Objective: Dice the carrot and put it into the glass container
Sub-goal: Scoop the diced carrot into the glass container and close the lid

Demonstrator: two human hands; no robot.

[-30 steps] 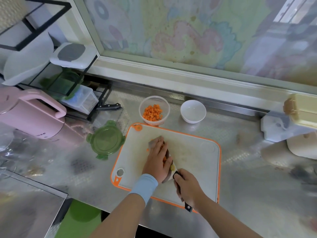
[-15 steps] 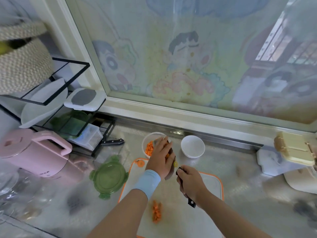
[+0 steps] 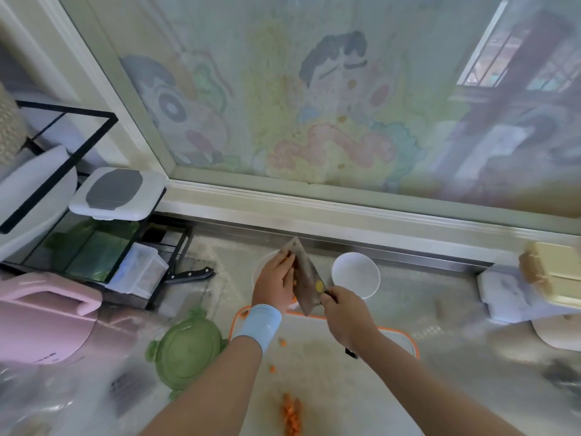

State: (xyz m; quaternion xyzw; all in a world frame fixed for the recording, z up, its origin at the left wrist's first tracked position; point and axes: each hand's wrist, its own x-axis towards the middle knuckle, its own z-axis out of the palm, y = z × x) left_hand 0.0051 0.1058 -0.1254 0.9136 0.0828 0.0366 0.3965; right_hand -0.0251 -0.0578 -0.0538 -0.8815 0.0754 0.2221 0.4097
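1. One white plastic board (image 3: 317, 366) with an orange rim; a heap of carrot dice (image 3: 292, 416) lies on its near end, behind both hands.
2. Broad flat steel knife (image 3: 305, 278) tilts above the glass container (image 3: 256, 272), which stands just beyond the board, mostly hidden.
3. Right hand (image 3: 345, 316) grips the handle; left hand (image 3: 276, 278), nearer the container, presses straight fingers on the blade.

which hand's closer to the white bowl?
Right. The right hand grips the cleaver just in front of the white bowl; the left hand sits on the cleaver's far side.

daylight through window, soft | motion blur on worktop edges | wide-angle edge bending
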